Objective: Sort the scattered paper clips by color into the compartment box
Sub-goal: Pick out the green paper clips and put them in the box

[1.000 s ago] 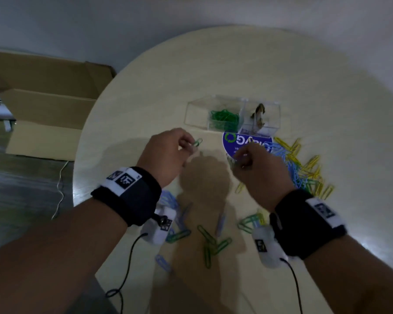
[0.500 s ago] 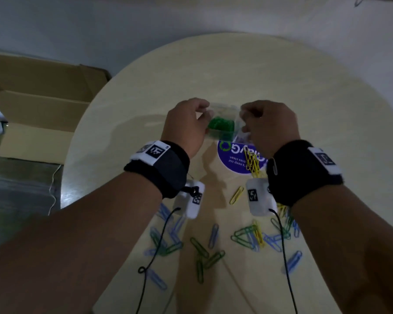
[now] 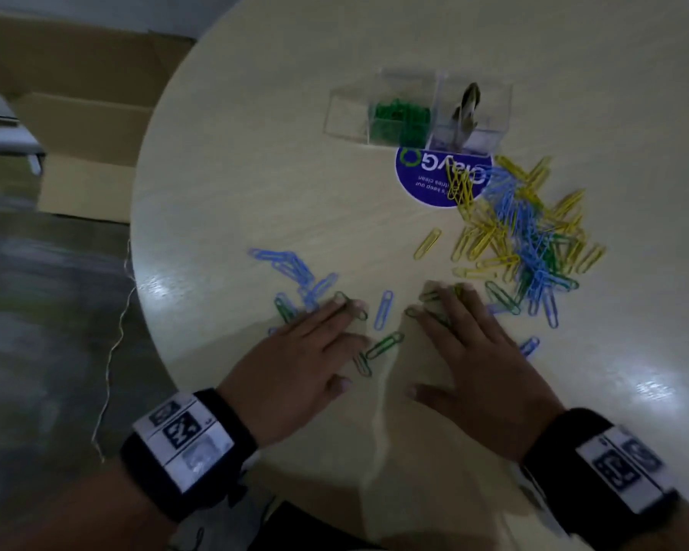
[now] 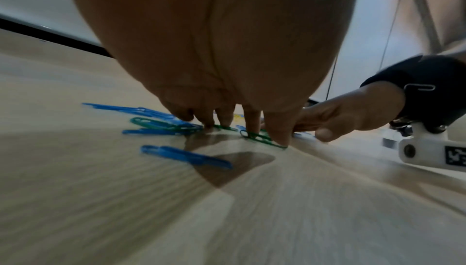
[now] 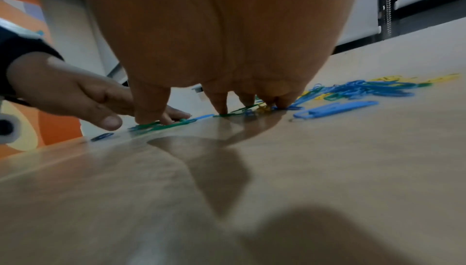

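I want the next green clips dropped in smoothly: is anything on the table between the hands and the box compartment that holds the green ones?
Nothing visible blocks the way. Between the left hand, the right hand and the box lies bare table. The mixed clip pile sits off to the right, and the round sticker lies flat.

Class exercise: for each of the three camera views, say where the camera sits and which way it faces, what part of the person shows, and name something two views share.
Head: on the head, facing down at the table, box and clips; both forearms, left hand, right hand.
Left wrist: under the left wrist, along the fingers pressing green clips; right hand beyond.
Right wrist: under the right wrist, along the fingers to the clip pile; left hand beyond.
Shared: each wrist view shows the other hand.
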`<action>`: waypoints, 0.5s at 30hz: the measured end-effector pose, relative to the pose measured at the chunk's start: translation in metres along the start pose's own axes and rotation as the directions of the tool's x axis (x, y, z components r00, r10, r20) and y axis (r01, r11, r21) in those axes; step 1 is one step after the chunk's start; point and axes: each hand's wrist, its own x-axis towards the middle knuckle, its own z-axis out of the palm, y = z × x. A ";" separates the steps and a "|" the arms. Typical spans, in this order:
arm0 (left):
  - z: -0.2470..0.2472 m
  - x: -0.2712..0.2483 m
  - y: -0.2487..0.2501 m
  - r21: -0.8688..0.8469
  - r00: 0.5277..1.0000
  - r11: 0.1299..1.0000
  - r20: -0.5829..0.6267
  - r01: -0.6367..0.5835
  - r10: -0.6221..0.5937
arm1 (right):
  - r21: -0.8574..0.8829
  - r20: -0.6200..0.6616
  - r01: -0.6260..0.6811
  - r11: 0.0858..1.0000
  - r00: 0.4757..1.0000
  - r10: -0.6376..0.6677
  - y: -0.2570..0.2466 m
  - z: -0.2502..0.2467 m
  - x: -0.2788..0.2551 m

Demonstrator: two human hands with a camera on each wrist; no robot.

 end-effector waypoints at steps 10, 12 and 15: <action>-0.027 -0.007 0.002 -0.357 0.837 0.897 -0.378 0.262 -0.395 | 0.142 -0.317 0.038 0.989 0.949 0.009 0.016 -0.029 0.024; -0.026 -0.033 0.005 -0.369 0.745 0.835 -0.394 0.407 -0.538 | 0.099 -0.396 0.054 0.994 0.918 -0.011 0.022 -0.026 0.005; -0.003 -0.062 0.007 -0.422 0.751 0.774 -0.267 0.472 -0.604 | 0.041 -0.274 0.024 0.999 0.962 -0.012 0.018 -0.006 -0.024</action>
